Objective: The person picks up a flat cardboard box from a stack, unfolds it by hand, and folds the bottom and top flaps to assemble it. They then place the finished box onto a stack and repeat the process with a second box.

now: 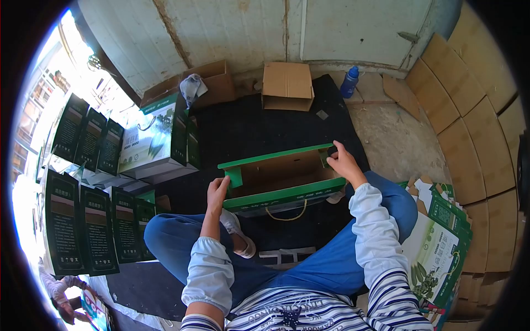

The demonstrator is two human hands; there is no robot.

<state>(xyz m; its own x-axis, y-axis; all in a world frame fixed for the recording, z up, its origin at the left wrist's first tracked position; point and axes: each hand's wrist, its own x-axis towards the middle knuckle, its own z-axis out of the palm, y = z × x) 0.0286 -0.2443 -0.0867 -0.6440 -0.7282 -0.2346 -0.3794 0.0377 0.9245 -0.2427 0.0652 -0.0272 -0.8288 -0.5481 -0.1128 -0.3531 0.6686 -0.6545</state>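
A green cardboard gift box (284,193) stands open-topped between my knees, its brown inside showing. A rope handle (287,214) hangs from its near side. With thumb and fingers, my left hand (217,194) grips the box's left end, by a small green end flap (234,177). At the opposite end, my right hand (343,162) pinches the far right corner, where another small flap (324,160) shows. Some of the fingers of my left hand are hidden behind the box wall.
Green and white boxes (149,138) stand in rows on the left. Flat printed cartons (433,248) are stacked by my right knee. Brown cartons (464,127) line the right side. A brown box (287,83) and a blue bottle (349,83) are ahead. Another person (63,292) is at lower left.
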